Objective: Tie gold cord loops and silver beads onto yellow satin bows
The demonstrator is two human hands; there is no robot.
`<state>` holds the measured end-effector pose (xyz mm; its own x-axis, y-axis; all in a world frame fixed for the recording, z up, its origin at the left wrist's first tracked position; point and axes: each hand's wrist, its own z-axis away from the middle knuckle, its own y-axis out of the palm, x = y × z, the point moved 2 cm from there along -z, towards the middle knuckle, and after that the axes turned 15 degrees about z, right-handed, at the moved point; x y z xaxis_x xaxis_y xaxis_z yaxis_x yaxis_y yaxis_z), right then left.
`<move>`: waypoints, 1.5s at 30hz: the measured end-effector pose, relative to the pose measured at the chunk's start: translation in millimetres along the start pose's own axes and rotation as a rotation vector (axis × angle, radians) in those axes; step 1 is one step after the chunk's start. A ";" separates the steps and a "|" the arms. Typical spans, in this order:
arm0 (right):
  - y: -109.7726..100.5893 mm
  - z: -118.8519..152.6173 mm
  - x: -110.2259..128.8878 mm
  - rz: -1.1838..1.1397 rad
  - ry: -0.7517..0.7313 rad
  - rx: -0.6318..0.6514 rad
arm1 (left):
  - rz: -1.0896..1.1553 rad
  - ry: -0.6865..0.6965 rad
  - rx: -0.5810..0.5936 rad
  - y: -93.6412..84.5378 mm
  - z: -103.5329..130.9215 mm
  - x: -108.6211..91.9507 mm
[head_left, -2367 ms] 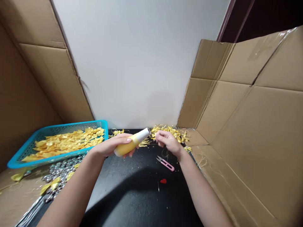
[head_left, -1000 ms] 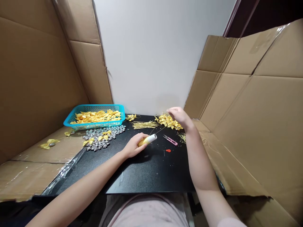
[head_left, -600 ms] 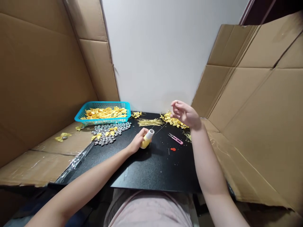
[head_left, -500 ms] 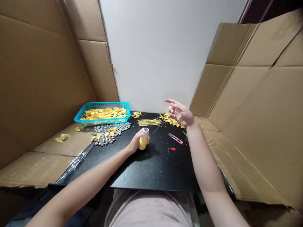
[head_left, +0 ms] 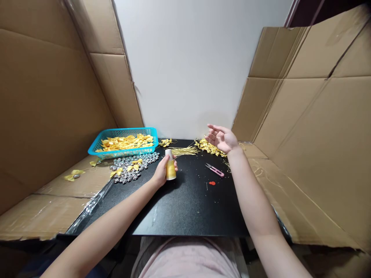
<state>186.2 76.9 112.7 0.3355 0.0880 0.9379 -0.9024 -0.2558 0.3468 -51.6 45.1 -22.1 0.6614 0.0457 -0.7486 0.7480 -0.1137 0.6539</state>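
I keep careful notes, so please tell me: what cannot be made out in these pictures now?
Head view, all:
Yellow spool: back turned away, part covered by the left grip.
Yellow bows: some behind the right grip.
Whether that grip holds thread: too thin to tell.
Red piece: too small to identify.

You've got a plain pale wall (head_left: 185, 69) straight beyond your right-hand fingers (head_left: 215, 127), tall cardboard panels (head_left: 52, 77) well off to their left, cardboard sheeting (head_left: 315, 119) to their right, maroon trim (head_left: 307, 13) farther up-right, and a black tabletop (head_left: 191, 208) below, with soft glare nearer you.
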 end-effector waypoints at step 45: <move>-48.6 -4.5 9.9 1.053 -0.195 -0.497 | -0.817 0.264 0.135 9.8 15.4 -14.1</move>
<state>232.2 94.6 105.2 -0.6402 -0.1016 0.7615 -0.7509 0.2921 -0.5923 -54.4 28.0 -6.9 -0.0760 0.3912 -0.9172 0.9923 -0.0605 -0.1080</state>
